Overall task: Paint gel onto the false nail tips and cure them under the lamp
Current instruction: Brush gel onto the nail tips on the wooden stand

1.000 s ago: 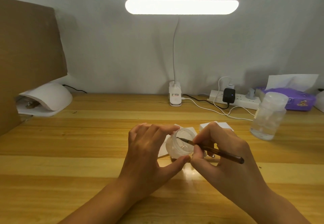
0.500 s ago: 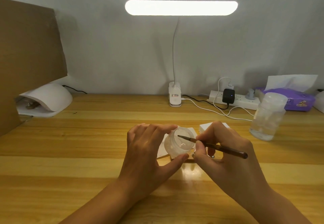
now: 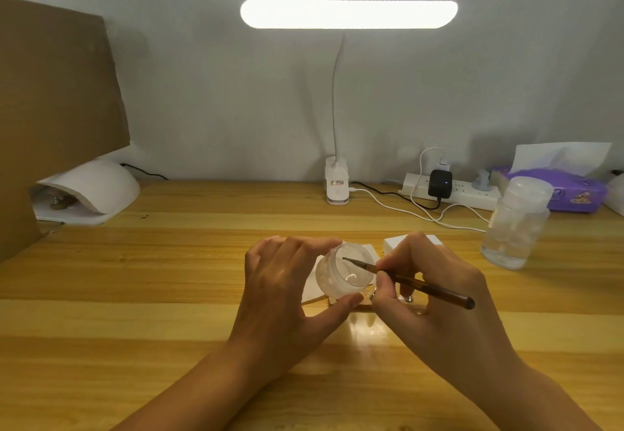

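1. The left hand's fingers (image 3: 317, 245) curl over the top of the gel jar (image 3: 341, 275) and the thumb props it from below, so the left hand (image 3: 280, 282) holds it tipped with its mouth facing right.
2. The right hand's fingers (image 3: 385, 278) pinch the brush (image 3: 435, 290) like a pen, just right of the jar. The bristle end reaches inside the jar's mouth, and the handle trails away to the right over the right hand (image 3: 439, 295).
3. Directly beneath the jar lie a white card (image 3: 309, 292) and a small stand with metal ball feet (image 3: 410, 299), mostly hidden by the hands. I cannot make out any false nail tips there.
4. Far left of the jar, at the back of the desk (image 3: 135, 295), sits the white curing lamp (image 3: 98, 187). Something small and brownish lies under its dome, too small to identify.
5. Well right of the jar stands a clear bottle (image 3: 516, 224).
6. Judged from this, the work is at loading the brush with gel. No coated tip is visible, so painting and curing appear to remain.
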### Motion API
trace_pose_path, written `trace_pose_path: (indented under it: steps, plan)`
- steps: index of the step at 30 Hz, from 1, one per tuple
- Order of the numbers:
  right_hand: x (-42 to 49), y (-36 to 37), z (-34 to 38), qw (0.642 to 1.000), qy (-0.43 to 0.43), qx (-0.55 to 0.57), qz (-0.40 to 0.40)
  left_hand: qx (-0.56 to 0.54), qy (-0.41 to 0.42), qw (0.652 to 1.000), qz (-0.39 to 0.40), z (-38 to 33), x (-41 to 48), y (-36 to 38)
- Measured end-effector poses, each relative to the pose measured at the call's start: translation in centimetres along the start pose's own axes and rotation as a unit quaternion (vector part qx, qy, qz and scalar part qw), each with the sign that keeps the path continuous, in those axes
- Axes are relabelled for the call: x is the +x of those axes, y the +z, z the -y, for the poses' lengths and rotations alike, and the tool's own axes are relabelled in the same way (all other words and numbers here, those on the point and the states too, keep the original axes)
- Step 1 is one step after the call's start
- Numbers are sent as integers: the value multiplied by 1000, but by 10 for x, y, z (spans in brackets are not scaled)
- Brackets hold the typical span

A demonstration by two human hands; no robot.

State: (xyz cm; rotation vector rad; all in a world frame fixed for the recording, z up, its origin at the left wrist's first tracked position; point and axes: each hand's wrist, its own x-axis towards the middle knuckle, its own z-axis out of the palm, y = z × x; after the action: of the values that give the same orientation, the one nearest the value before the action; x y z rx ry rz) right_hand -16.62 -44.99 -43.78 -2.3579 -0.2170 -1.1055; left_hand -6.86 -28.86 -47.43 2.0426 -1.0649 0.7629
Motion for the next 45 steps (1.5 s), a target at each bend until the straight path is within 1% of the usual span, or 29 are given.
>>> trace_pose_path:
  steps: [4,11,16,23,27,31,35,39,45]
  plan:
    - [-1,2,-2,1000,4,8,23,5,9,1000,0,-1,0,1]
    - [0,0,-2,1000,-2,18,-2,-4,-9,1000,2,0,1,0]
    - [1,1,-2,999,-13,30,20,-1,-8,1000,13,0,1,-1]
    - [3,-1,-1,999,-16,20,-23,-7,-24,1000,7,0,1,-1]
    - [2,0,0,999,-23,31,0,-2,-20,1000,14,-1,1,-1]
    - [2,-2,-1,999,-30,10,1,2,-20,1000,14,-1,1,-1]
    - [3,-2,-3,999,-45,-1,25,4,-22,1000,13,0,1,-1]
    - [3,-2,-6,999,-33,-29,24,11,-13,1000,17,-1,1,-1]
    - [2,-1,-2,999,-25,6,34,9,-5,1000,14,-3,2,-2]
